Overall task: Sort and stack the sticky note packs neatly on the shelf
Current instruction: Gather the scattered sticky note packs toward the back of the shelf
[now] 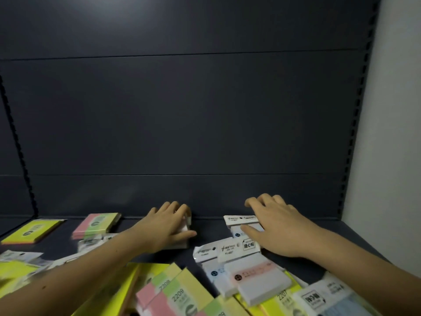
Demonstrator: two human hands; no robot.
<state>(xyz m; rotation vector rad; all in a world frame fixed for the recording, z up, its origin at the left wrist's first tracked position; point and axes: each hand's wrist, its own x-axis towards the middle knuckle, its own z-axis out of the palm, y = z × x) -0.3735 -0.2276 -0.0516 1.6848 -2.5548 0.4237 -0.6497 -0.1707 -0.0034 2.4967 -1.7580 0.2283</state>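
My left hand (167,225) reaches to the back of the dark shelf (210,226) and grips a white sticky note pack (186,229), fingers curled over its far end and thumb along its right side. To the right, my right hand (274,226) holds another white pack with a printed header card (239,221), thumb on the near side and fingers bent over the far side. Both packs lie close to the shelf's back panel. More white packs (246,277) lie in a loose heap just in front of my right hand.
A pink, green and yellow pack (98,224) and a yellow pack (32,231) lie at the back left. A jumble of coloured packs (177,293) fills the front. The dark back panel (205,133) rises behind; a slotted upright (355,133) and white wall bound the right.
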